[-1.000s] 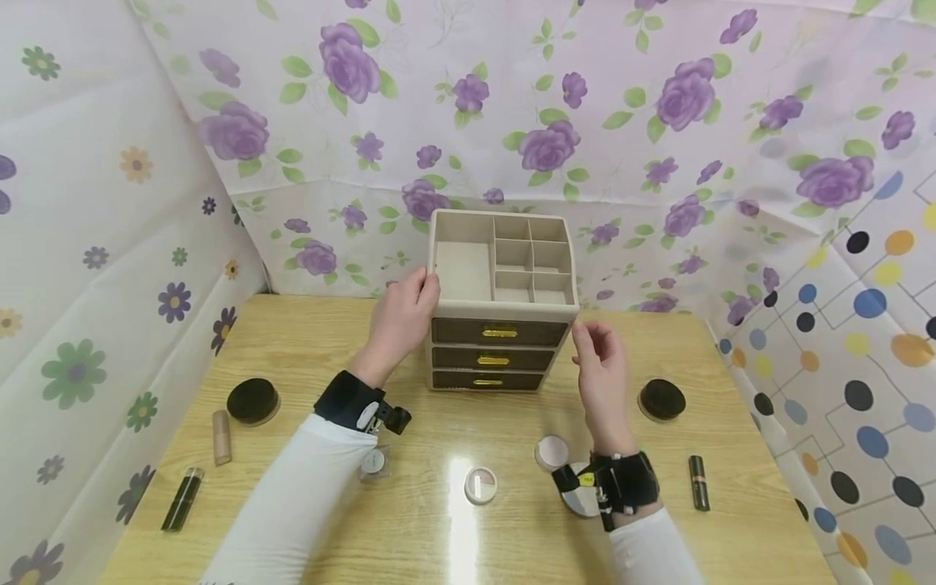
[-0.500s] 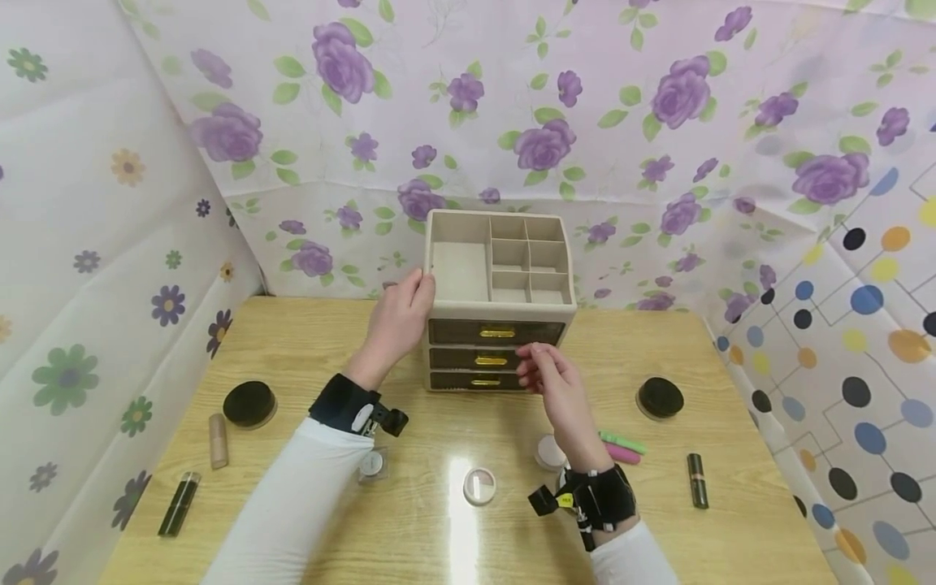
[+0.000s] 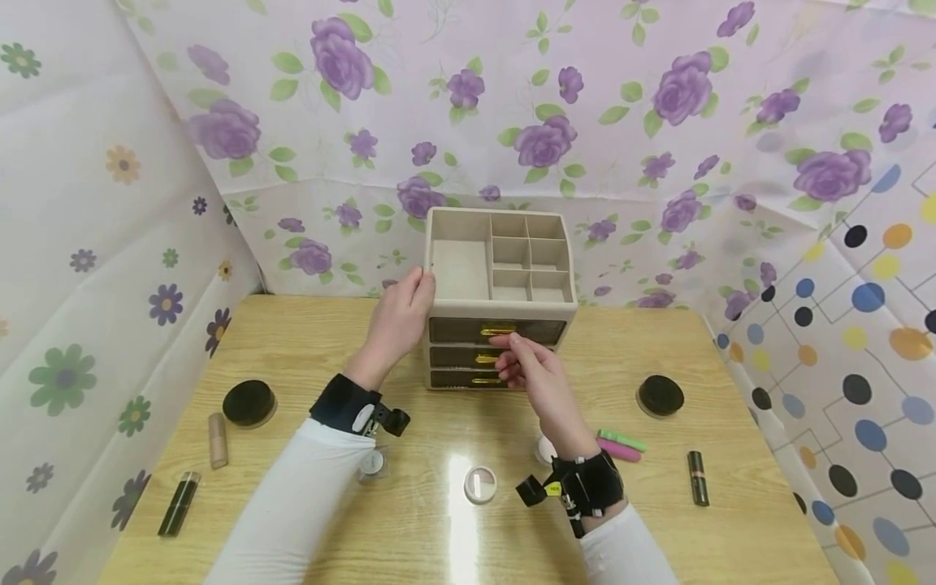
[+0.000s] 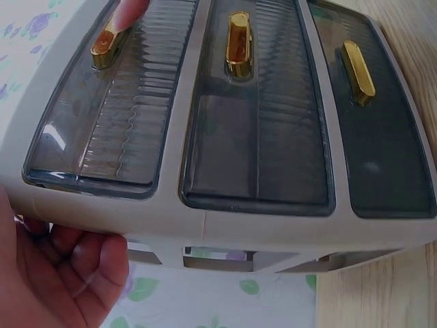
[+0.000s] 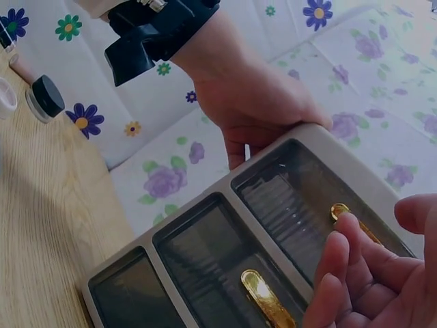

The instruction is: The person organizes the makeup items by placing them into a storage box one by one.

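A beige drawer organizer [image 3: 502, 309] with three dark see-through drawers and gold handles stands at the back of the table. My left hand [image 3: 398, 317] grips its upper left edge, thumb at the top rim and fingers curled against the side, as the left wrist view shows. My right hand [image 3: 543, 382] is in front of the drawers, index fingertip right at the top drawer's gold handle [image 4: 101, 49]. In the right wrist view its thumb stands apart from the loosely bent fingers [image 5: 334, 256]. All drawers are closed.
Round black-lidded jars [image 3: 249, 403] lie left and right. Also on the table are a beige tube [image 3: 218, 440], dark lipstick tubes [image 3: 179, 504], a small round compact [image 3: 480, 485], and green and pink sticks [image 3: 620, 449]. Patterned cloth hangs around the table.
My right hand has moved left from the organizer's right side to the top drawer's handle, uncovering the green and pink sticks. My left hand keeps its grip on the organizer.
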`<state>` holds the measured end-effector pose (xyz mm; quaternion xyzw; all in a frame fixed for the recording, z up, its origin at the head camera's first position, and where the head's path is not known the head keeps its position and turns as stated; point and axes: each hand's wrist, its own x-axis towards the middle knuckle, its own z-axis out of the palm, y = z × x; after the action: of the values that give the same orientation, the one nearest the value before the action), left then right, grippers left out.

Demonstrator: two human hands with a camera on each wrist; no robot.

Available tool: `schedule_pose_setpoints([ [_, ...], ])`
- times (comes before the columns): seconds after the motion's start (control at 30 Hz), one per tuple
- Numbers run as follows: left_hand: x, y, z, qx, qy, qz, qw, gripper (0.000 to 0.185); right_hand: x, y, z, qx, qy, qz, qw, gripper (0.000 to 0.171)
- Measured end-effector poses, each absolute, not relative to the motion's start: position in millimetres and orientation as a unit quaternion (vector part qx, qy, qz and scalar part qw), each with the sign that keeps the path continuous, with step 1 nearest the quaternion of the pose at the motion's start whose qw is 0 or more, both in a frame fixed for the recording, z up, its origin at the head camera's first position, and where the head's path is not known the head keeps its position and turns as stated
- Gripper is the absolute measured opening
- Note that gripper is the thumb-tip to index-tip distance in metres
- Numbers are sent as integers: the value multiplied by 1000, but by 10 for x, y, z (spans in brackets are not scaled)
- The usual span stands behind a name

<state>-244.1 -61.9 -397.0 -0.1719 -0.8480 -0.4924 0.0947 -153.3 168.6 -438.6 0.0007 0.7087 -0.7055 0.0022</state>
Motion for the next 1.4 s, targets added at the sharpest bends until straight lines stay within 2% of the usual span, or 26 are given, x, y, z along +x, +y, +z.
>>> schedule_pose_setpoints([
  [0.3,-2439,-644,-3893,-192,-858,-463,111,42,-1596,1648,-4397,28,711,-702,8,54],
  [1.07,-2520,-720,-3818,-222,-856,-466,37,40,-1683,1574,-4365,60,695,-716,0,54],
  [1.4,-2534,-743,-3846,-218,-855,-470,27,41,-1686,1562,-4396,55,693,-719,1,51],
])
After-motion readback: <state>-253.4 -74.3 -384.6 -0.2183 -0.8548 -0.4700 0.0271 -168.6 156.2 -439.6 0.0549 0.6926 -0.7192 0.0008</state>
